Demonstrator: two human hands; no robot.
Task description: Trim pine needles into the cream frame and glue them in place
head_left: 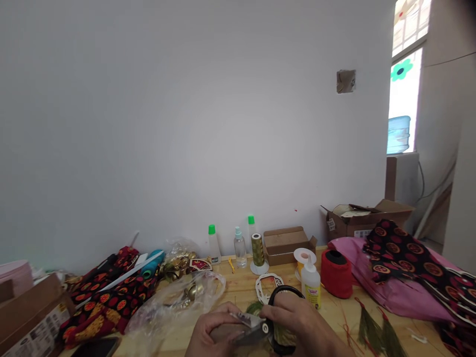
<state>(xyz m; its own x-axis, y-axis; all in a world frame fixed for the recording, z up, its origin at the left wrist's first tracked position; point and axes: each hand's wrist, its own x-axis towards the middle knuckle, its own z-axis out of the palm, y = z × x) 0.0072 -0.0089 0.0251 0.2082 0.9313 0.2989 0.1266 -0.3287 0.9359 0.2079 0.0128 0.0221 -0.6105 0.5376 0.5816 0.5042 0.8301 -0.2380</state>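
In my right hand is a pair of scissors with black handles, the blades pointing left and spread apart. My left hand is closed at the blades, thumb and fingers bent together. What it pinches is hidden behind the metal. Green thread shows just behind the blades, and more green strands lie under the scissors' handles. Beyond my hands lies a white cut-out ornament with a rounded frame. Two green tassels with red tops rest on the table to the right of my right hand.
A glue bottle, a red thread cone and a green thread spool stand behind my hands. A small cardboard box is against the wall. Plastic bags with brass bells and patterned cloth lie left; pink cloth lies right.
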